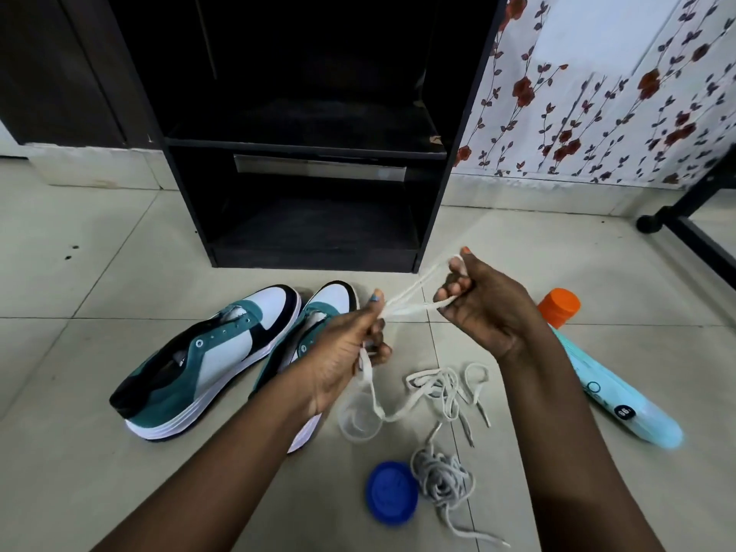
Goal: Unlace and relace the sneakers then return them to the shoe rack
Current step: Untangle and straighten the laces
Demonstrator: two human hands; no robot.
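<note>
Two sneakers (211,360) lie side by side, unlaced, on the tiled floor (79,253) just before the black shoe rack (310,153). Both the left hand (346,352) and right hand (482,308) pinch one white lace (406,304) stretched between them, its tail trailing to the floor. A second grey lace (442,480) lies bunched beside a blue lid (392,494); one bottle (605,372) lies to the right.

We cannot see most of the right sneaker (314,332): our left forearm (247,444) crosses it, leaving only the toe and a strip of sole. The white lace (410,302) vanishes inside both fists, so how it runs through each grip is hidden. The print on the pale blue bottle (621,404) is too small for us to read. The upper compartment of the shoe rack (302,149) is too dark to make out, and its top is cut off by the frame edge.
</note>
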